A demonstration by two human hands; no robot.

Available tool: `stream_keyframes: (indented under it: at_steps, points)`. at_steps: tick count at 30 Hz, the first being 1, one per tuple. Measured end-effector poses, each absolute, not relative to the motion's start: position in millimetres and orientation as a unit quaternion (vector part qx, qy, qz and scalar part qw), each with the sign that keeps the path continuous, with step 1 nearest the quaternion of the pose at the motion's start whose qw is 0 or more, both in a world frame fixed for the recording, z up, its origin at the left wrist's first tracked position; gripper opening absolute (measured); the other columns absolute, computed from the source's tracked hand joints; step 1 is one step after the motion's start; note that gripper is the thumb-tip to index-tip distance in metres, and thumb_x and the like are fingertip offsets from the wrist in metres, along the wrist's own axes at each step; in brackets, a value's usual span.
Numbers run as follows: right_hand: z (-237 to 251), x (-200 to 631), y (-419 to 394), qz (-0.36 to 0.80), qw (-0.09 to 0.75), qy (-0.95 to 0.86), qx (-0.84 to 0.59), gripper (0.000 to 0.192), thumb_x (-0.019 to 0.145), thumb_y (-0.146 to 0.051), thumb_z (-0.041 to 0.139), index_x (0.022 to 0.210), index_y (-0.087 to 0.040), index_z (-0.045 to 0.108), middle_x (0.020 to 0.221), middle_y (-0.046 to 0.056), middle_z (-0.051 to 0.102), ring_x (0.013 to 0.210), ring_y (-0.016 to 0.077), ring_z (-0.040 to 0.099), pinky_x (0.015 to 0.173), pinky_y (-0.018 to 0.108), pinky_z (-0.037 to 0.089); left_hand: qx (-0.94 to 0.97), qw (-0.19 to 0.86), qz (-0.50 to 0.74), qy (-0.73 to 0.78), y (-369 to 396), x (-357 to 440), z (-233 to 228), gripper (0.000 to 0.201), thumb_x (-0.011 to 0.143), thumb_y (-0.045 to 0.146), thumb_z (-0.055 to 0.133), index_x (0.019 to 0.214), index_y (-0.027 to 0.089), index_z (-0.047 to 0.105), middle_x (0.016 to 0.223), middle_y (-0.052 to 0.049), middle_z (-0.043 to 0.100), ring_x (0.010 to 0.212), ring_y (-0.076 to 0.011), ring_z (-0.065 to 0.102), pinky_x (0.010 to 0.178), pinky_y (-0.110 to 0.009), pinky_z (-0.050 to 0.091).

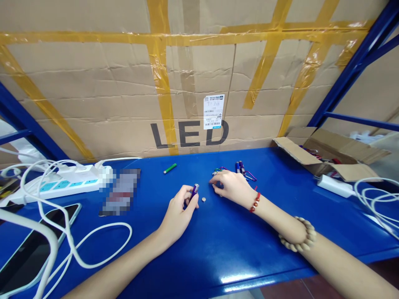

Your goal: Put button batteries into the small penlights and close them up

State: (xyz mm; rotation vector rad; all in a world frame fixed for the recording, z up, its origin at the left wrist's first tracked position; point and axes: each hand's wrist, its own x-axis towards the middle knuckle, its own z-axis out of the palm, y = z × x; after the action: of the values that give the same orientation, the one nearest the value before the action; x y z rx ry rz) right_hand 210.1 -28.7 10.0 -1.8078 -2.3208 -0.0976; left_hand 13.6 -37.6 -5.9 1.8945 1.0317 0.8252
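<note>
A white power strip (pixel 67 181) with white cables (pixel 93 241) is seen at the left of the blue worktop (pixel 218 249), and a phone (pixel 34 245) lies face up near it. A green pen-like stick (pixel 170 168) lies apart toward the back. An open cardboard box (pixel 330 155) and a white charger (pixel 335 185) are placed at the right. A taped carton (pixel 124 83) marked LED stands behind.

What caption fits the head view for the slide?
Left hand holds a small purple flashlight on the blue table; right hand touches keychain lights.

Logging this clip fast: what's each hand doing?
Left hand: closed on a purple tube.
Right hand: fingertips on small parts; grip cannot be told.
</note>
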Motion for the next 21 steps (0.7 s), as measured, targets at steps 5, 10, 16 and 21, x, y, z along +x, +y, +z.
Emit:
stream_keyframes:
  at_steps: [5,10,16,21]
  points:
    - [10,209,-30,-0.030,0.107,-0.789,-0.605,0.019,0.079,-0.018,0.053,0.092,-0.023,0.067,0.091,0.000,0.064,0.090,0.0148,0.058,0.062,0.022,0.038,0.753,0.398,0.328,0.409,-38,13,-7,0.021,0.088,0.036,0.040,0.090,0.016,0.048,0.069,0.000,0.057,0.063,-0.0117,0.048,0.060,-0.022,0.034]
    - [11,205,-32,0.004,0.236,-0.793,-0.562,0.022,0.088,-0.021,0.047,0.101,-0.024,0.065,0.100,0.000,0.061,0.088,0.0107,0.057,0.065,0.020,0.040,0.758,0.395,0.322,0.407,-38,13,-7,0.020,0.089,0.035,0.040,0.088,0.016,0.048,0.069,0.000,0.057,0.064,-0.0115,0.048,0.062,-0.023,0.034]
    - [20,191,-42,0.204,0.403,-0.781,-0.432,0.023,0.087,-0.030,0.050,0.096,-0.017,0.067,0.094,0.005,0.061,0.073,0.0084,0.056,0.052,0.016,0.040,0.773,0.376,0.321,0.396,-37,13,-8,0.024,0.089,0.037,0.040,0.091,0.017,0.051,0.071,-0.001,0.058,0.069,-0.0140,0.051,0.065,-0.024,0.034]
    - [26,184,-49,0.282,0.438,-0.748,-0.412,0.022,0.080,-0.032,0.060,0.088,-0.013,0.069,0.078,0.004,0.061,0.059,0.0058,0.050,0.050,0.016,0.039,0.794,0.351,0.318,0.382,-36,11,-11,0.023,0.090,0.035,0.040,0.091,0.018,0.054,0.073,-0.001,0.059,0.071,-0.0150,0.050,0.070,-0.026,0.035]
